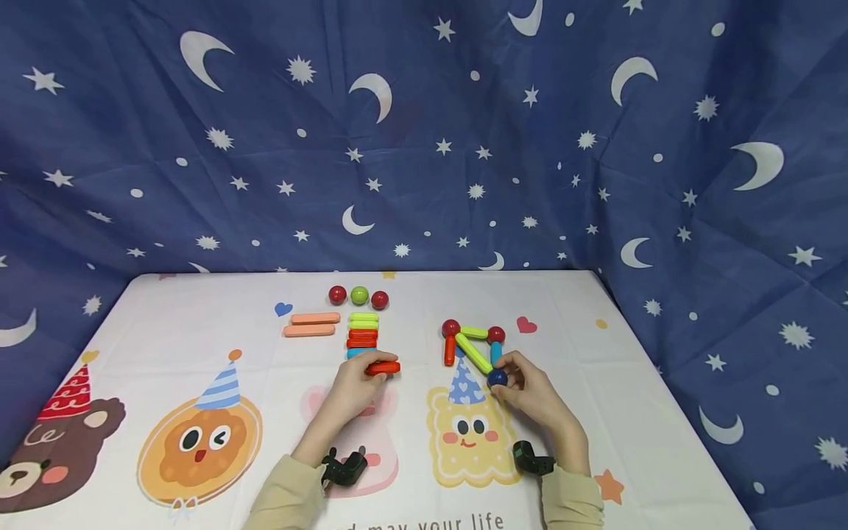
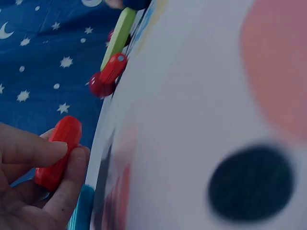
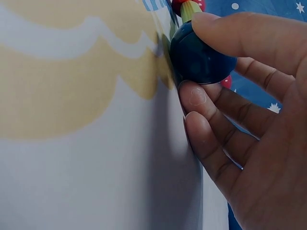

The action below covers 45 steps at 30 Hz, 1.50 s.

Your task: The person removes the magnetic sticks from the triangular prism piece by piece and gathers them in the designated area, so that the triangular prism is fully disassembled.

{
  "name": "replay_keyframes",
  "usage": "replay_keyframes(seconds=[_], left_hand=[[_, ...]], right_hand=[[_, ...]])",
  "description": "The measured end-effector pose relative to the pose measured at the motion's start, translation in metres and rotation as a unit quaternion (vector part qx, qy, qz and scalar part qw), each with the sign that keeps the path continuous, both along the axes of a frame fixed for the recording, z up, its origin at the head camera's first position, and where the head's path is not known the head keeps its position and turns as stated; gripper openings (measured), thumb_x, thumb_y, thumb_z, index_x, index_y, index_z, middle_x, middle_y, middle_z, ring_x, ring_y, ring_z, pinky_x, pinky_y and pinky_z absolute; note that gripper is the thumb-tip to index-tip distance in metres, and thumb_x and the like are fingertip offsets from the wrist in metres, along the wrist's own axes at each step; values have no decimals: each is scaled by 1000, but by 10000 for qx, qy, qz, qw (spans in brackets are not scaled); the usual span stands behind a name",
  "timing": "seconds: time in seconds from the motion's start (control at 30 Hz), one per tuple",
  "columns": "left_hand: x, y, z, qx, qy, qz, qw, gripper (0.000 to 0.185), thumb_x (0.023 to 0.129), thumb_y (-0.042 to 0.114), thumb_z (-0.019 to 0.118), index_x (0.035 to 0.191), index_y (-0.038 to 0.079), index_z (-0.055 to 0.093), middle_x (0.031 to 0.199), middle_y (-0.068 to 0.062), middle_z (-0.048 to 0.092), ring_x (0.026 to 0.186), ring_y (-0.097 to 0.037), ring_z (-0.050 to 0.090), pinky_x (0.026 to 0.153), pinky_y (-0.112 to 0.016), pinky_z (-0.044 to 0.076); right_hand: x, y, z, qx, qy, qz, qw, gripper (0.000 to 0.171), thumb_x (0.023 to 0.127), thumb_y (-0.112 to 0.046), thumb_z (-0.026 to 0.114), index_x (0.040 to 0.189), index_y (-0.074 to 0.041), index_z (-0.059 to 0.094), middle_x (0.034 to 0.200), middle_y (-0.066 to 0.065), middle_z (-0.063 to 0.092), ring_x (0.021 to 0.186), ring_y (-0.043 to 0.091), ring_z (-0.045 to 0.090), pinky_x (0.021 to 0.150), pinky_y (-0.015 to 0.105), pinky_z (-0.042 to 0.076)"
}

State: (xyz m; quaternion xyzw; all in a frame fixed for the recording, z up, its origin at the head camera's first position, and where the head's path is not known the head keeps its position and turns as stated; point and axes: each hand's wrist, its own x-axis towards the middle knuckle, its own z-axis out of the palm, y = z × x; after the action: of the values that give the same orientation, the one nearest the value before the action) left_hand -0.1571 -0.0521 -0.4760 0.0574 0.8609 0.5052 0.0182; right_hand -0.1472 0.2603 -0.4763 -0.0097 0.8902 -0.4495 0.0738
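Observation:
My left hand (image 1: 351, 389) pinches a short red rod (image 1: 384, 367) between thumb and fingers, just above the table in front of the stacked rods; the left wrist view shows this red rod (image 2: 60, 153) close up. With thumb and fingers my right hand (image 1: 539, 397) grips a dark blue ball (image 1: 497, 377). That ball sits at the near corner of a joined shape. A long yellow-green rod (image 1: 473, 353) slants from it to a red ball (image 1: 450, 328). A blue rod (image 1: 495, 351), partly hidden, runs up to another red ball (image 1: 495, 335). A short yellow-green rod (image 1: 474, 333) links both red balls. Another red rod (image 1: 450, 352) hangs off the left one.
Left of the shape lie loose yellow-green rods (image 1: 364, 322), red rods (image 1: 362, 338) and a blue rod (image 1: 360, 353) in a column. Two orange rods (image 1: 311, 324) lie beside them. Behind are two red balls (image 1: 337, 295) and a green ball (image 1: 359, 295). A starry curtain (image 1: 424, 147) hangs behind the table.

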Motion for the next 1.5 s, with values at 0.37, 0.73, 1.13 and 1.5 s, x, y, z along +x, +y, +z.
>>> replay_keyframes(seconds=[0.37, 0.73, 1.13, 1.5], left_hand=[[-6, -28, 4, 305, -494, 434, 9974, 23, 82, -5, 67, 103, 6, 67, 105, -15, 67, 78, -17, 59, 62, -18, 47], [-10, -41, 1, -91, -589, 877, 9944, 20, 81, 0, 70, 100, 6, 64, 96, -13, 66, 82, -19, 59, 68, -20, 47], [-14, -55, 2, -618, -102, 1009, 9929, 19, 76, -2, 71, 93, 3, 66, 91, -12, 63, 76, -17, 63, 70, -25, 50], [-15, -51, -4, -630, -206, 1037, 9924, 18, 74, 4, 76, 87, 4, 64, 77, -6, 64, 68, -13, 58, 65, -24, 44]], right_hand=[[0, 1, -2, 55, -109, -94, 9999, 37, 81, -6, 72, 113, -13, 55, 102, 9, 56, 82, 19, 49, 66, 22, 44], [0, 0, -2, 103, -84, -39, 9999, 38, 80, -8, 72, 113, -13, 55, 101, 9, 56, 81, 19, 49, 66, 22, 44], [-1, 0, -1, 95, -26, -4, 10000, 36, 81, -8, 74, 113, -12, 56, 102, 10, 57, 81, 18, 49, 66, 21, 43], [-1, 1, -1, 159, -17, 22, 9999, 38, 81, -7, 73, 114, -13, 55, 101, 9, 56, 81, 18, 49, 65, 20, 44]])
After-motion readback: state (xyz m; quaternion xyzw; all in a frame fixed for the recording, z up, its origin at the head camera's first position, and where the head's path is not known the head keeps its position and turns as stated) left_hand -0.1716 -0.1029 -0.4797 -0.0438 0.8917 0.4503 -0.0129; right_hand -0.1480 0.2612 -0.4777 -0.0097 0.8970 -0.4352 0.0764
